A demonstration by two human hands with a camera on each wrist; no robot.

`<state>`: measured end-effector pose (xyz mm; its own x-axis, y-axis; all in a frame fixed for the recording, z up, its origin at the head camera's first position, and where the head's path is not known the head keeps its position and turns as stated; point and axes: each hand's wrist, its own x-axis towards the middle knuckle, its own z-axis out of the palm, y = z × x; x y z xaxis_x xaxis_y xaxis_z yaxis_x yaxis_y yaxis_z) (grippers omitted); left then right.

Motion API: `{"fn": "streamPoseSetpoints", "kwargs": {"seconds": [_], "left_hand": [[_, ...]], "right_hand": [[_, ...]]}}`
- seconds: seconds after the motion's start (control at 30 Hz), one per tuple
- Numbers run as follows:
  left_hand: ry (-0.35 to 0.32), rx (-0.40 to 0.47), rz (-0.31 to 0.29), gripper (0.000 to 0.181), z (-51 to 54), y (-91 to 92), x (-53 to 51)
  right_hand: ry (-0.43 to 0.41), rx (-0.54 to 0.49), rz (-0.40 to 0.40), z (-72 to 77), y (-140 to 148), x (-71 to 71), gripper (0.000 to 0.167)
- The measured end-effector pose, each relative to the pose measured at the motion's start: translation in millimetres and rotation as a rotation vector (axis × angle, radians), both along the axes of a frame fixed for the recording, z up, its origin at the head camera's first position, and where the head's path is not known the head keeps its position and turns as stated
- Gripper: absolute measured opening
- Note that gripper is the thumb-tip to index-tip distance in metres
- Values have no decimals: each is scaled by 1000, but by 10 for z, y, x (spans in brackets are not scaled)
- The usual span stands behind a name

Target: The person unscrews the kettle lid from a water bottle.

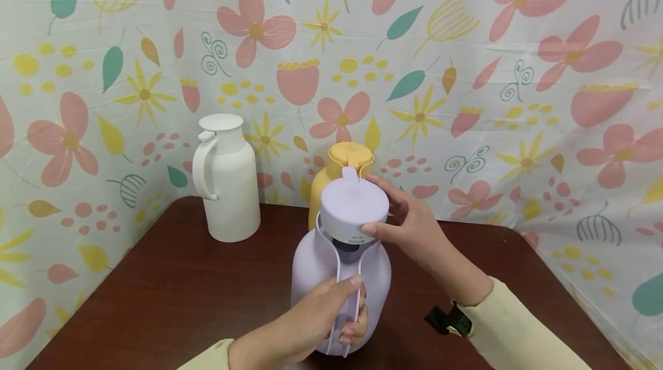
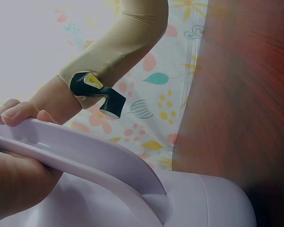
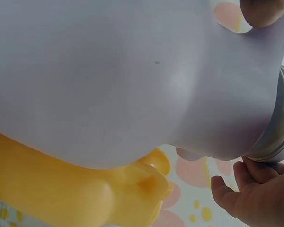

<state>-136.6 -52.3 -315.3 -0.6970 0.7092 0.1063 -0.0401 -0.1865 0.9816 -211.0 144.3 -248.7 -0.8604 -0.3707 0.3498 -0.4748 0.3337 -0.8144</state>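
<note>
A lilac jug (image 1: 305, 266) stands upright on the dark table, nearest to me. My left hand (image 1: 323, 309) grips its long handle, thumb on top; the left wrist view shows the same handle (image 2: 104, 151) from close up. With thumb and fingers on opposite sides, my right hand (image 1: 411, 223) holds the round lilac lid (image 1: 354, 203), which sits raised over the jug's neck. A dark gap shows beneath the lid. In the right wrist view, fingers (image 3: 255, 182) touch a grey ring (image 3: 274, 137) under the lid. The lid partly hides the jug's opening.
Right behind the lilac jug stands a yellow jug (image 1: 352, 154), partly hidden. A white jug (image 1: 233, 186) is at the back left of the brown table (image 1: 207, 289). Flower-patterned cloth (image 1: 331, 71) hangs behind the table and along its sides.
</note>
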Motion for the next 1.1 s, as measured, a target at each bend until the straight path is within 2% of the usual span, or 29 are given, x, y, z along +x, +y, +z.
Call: {"fn": "streamPoseSetpoints", "kwargs": {"seconds": [0.7,0.83,0.93,1.0,1.1], "left_hand": [[13,16,4,36,0,46,-6],[16,19,11,37,-4,49,-4],[10,17,16,36,-3,44,-1],[4,16,19,35,0,39,2],[-1,18,20,33,6,26,9]], "right_hand": [[100,-3,-15,195,111,62,75],[56,-45,-1,218,188,82,74],[21,-76,-24,237,273,111,71],[19,-66,-61,241,341,131,68],[29,-59,-75,240,445,156,64]]}}
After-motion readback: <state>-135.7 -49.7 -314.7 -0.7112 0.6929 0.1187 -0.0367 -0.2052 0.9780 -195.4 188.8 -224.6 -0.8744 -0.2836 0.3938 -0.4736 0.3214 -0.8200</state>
